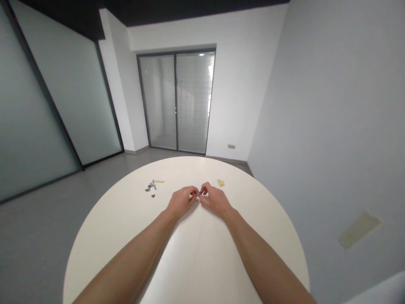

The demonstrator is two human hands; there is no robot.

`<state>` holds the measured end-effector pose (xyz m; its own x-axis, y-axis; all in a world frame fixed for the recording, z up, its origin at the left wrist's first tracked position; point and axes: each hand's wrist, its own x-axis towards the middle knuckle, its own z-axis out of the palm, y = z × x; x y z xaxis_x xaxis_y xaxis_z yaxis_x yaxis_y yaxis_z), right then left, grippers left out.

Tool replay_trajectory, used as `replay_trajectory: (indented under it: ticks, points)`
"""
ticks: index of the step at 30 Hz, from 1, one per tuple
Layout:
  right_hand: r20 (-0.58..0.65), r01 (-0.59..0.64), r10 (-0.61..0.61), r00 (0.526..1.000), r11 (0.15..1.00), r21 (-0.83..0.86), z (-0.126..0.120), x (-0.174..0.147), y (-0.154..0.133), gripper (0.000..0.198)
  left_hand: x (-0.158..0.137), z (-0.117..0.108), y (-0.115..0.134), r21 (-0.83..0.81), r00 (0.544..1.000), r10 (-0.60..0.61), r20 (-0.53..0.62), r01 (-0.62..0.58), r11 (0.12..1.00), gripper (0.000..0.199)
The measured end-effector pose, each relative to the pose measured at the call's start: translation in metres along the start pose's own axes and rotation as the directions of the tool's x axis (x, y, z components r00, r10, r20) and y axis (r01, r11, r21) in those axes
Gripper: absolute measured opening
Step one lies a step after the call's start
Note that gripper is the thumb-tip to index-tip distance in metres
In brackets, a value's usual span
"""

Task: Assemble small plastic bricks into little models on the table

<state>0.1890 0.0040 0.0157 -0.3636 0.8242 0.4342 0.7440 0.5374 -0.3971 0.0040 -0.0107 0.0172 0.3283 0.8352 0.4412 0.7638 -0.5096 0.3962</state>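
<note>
My left hand (183, 200) and my right hand (215, 198) meet above the middle of the round white table (202, 261). Between their pinched fingertips is a small dark grey piece (199, 193), gripped from both sides. Fingers cover most of it, so its exact kind does not show. To the left of my left hand lies a loose cluster of small grey and dark pieces (151, 185), with a single dark piece (153, 196) just in front of it. A thin yellow strip (160, 181) lies beside the cluster. Beyond my right hand sits a flat yellow piece (220, 183).
The table's curved far edge faces a glazed door (176, 101) with blinds. Frosted glass panels (63, 84) stand at the left. A plain wall (332, 126) rises close on the right, with a beige patch (360, 230) on it.
</note>
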Motion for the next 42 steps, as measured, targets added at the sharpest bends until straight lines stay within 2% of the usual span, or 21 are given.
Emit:
replay_trajectory:
  ticks: [20, 42]
  points:
    - [-0.009, 0.026, -0.026, 1.000, 1.000, -0.006, -0.0001, -0.0016, -0.0006, 0.017, -0.0010, -0.0014, 0.0025, 0.034, 0.997, -0.072, 0.010, 0.071, 0.997, 0.018]
    - [-0.021, 0.068, -0.067, 0.998, 0.998, 0.012, 0.0019, -0.0010, 0.0023, 0.019, -0.0011, -0.0006, 0.0007, 0.047, 0.996, -0.092, 0.009, 0.091, 0.995, 0.016]
